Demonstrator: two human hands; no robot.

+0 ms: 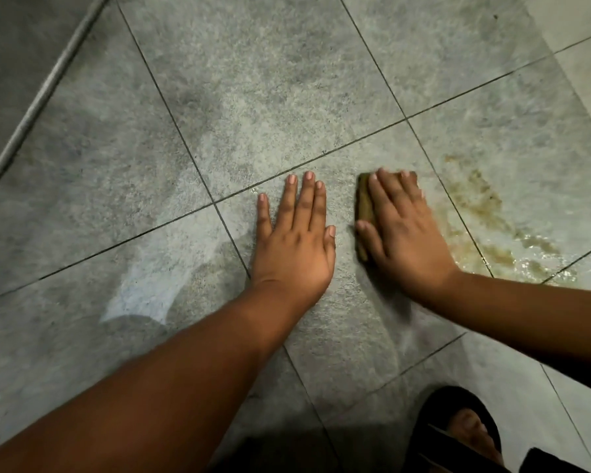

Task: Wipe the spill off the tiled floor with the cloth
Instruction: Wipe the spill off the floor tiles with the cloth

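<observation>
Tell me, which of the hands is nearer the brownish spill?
Right. The right hand presses the cloth flat just left of the spill; the left hand rests on bare tile farther left.

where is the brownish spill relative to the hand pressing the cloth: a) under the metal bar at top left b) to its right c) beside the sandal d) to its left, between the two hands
b: the spill spreads across the tiled floor to the right of the right hand, which presses flat on the cloth.
</observation>
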